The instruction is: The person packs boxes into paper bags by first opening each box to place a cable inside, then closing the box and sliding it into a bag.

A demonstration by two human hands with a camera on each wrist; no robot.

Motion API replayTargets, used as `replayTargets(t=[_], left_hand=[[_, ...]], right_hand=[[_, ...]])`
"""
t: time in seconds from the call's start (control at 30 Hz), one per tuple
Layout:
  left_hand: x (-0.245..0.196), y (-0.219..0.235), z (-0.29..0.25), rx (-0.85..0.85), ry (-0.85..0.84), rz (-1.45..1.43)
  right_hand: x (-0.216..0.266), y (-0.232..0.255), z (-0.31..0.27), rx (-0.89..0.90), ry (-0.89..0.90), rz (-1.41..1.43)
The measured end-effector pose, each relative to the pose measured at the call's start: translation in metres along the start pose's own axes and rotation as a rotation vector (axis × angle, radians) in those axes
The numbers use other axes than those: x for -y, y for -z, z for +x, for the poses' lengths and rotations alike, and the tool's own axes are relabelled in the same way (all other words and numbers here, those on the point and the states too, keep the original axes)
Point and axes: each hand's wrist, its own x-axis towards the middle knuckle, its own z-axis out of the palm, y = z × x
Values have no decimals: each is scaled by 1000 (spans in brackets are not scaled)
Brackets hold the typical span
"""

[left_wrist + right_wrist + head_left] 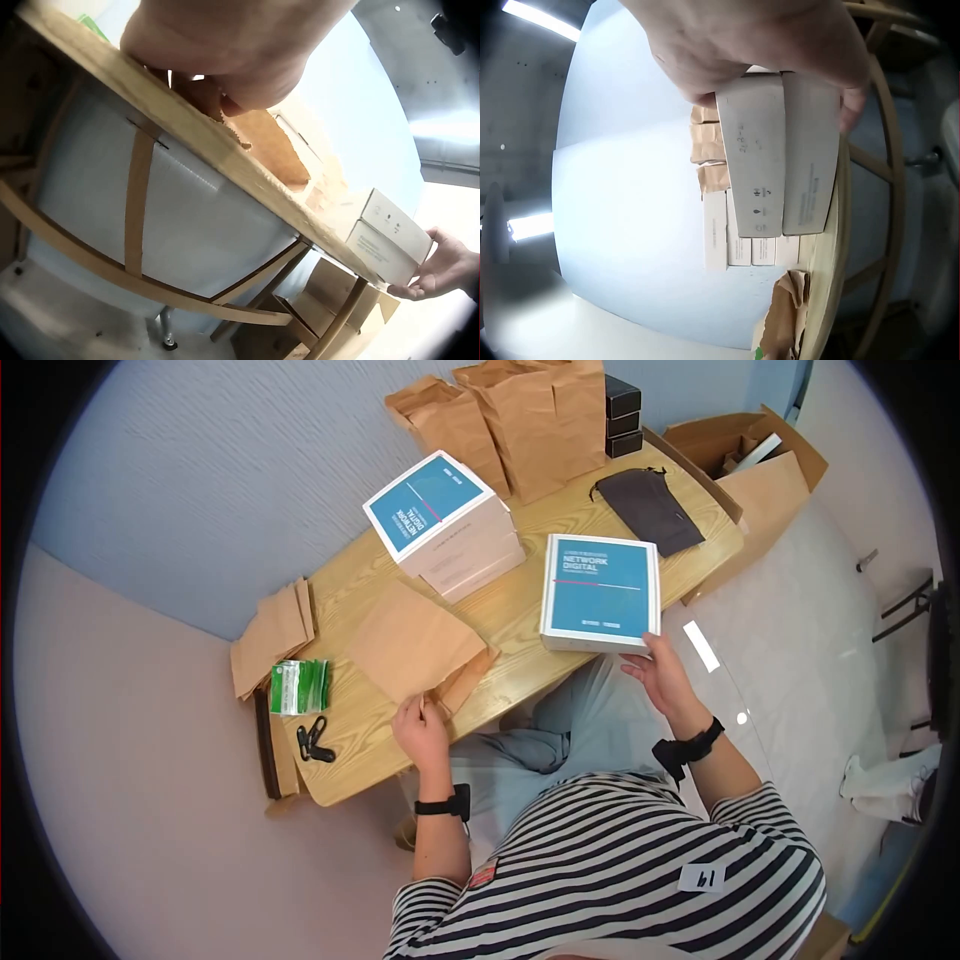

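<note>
My left hand pinches the lower edge of a flat brown paper bag lying on the wooden table. In the left wrist view, the bag's jagged mouth shows beside the fingers, close to the table edge. A white box with a blue "NETWORK DIGITAL" lid is at the table's front edge. My right hand grips its near right corner, thumb at the top edge and fingers below. The right wrist view shows the white box's side with this hand spanning it; the palm side is hidden.
More blue-topped white boxes stand behind the bag. Upright paper bags, black boxes and a dark drawstring pouch are at the back. Folded bags, green packets and a small black item lie left.
</note>
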Motion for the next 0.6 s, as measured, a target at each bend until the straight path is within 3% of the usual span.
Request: replayTargets(t=[0.1, 0.17, 0.3, 0.4, 0.5, 0.6], left_hand=[[-8, 15, 1, 52, 59, 42], [-11, 25, -1, 94, 115, 58], [-25, 31, 4, 175, 80, 156], [-36, 30, 12, 232, 23, 218], [-30, 22, 20, 268, 27, 220], [-23, 18, 30, 294, 55, 237]], right_hand=[[9, 1, 11, 49, -79, -123], [16, 2, 16, -50, -112, -241], [31, -4, 17, -24, -108, -461], [35, 13, 25, 28, -124, -482], [39, 29, 31, -46, -33, -504], [47, 27, 29, 27, -69, -220]])
